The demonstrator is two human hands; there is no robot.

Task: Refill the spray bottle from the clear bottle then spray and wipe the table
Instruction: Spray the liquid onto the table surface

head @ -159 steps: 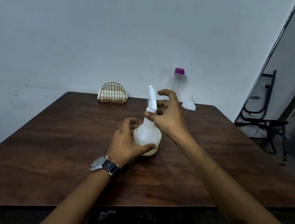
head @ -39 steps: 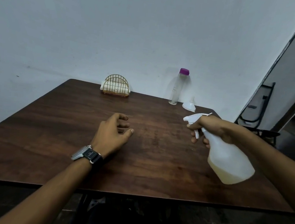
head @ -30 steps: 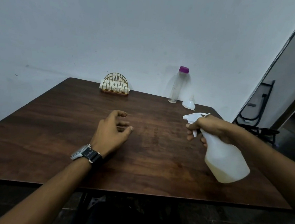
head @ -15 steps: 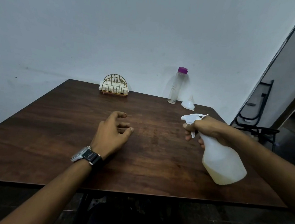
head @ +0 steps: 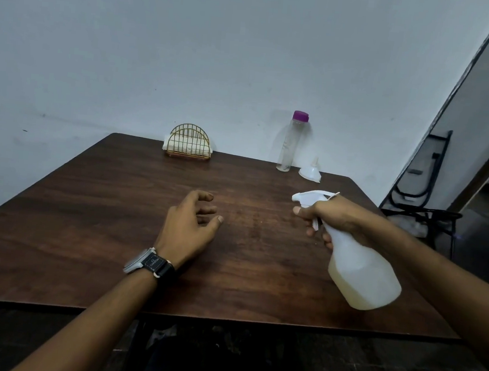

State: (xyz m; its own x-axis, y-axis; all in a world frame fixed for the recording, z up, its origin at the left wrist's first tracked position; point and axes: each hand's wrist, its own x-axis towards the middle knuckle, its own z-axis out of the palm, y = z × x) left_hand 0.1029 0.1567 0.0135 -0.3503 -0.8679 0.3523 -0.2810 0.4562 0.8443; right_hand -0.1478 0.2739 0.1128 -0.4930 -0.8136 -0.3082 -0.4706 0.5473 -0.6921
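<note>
My right hand [head: 333, 218] grips the neck of the white spray bottle [head: 360, 272], fingers on the trigger. The bottle is tilted above the table's right side, nozzle pointing left, with yellowish liquid in its bottom. My left hand [head: 189, 225] rests on the dark wooden table [head: 87, 216] near the middle, fingers loosely curled and empty, a watch on the wrist. The clear bottle [head: 289, 143] with a purple cap stands upright at the back edge by the wall.
A white funnel [head: 311, 170] lies beside the clear bottle. A gold wire holder [head: 189, 143] with white napkins sits at the back. A black folded chair frame [head: 422, 201] stands to the right of the table.
Since 5.3 s ago my right hand lifted the spray bottle from the table's middle to the right side and tilted it. Over the last second it drifted slightly left; my left hand stayed put.
</note>
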